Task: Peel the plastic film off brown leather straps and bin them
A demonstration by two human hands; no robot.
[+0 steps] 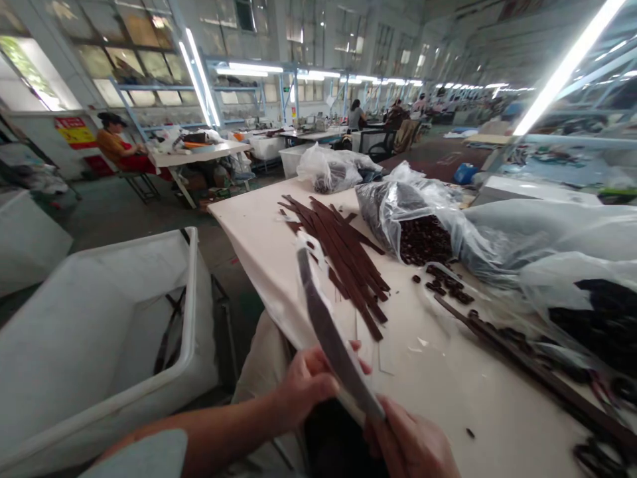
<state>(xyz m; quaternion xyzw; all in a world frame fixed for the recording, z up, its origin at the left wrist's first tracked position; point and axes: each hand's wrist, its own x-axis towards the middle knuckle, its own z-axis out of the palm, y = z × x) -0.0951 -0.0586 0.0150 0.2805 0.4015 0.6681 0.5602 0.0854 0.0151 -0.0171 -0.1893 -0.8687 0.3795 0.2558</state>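
a long factory hall is stretching back under strip lights. a white table (259,226) is carrying one fanned pile of brown strips (343,252), too overlapped to count, beside a clear bag (423,232) spilling small dark pieces. a white bin (192,299) on the left is holding two or three strips. both hands are gripping one strip (328,338) over the table's near edge, the left hand (303,385) pinching its middle and the right hand (411,445) clasping its lower end.
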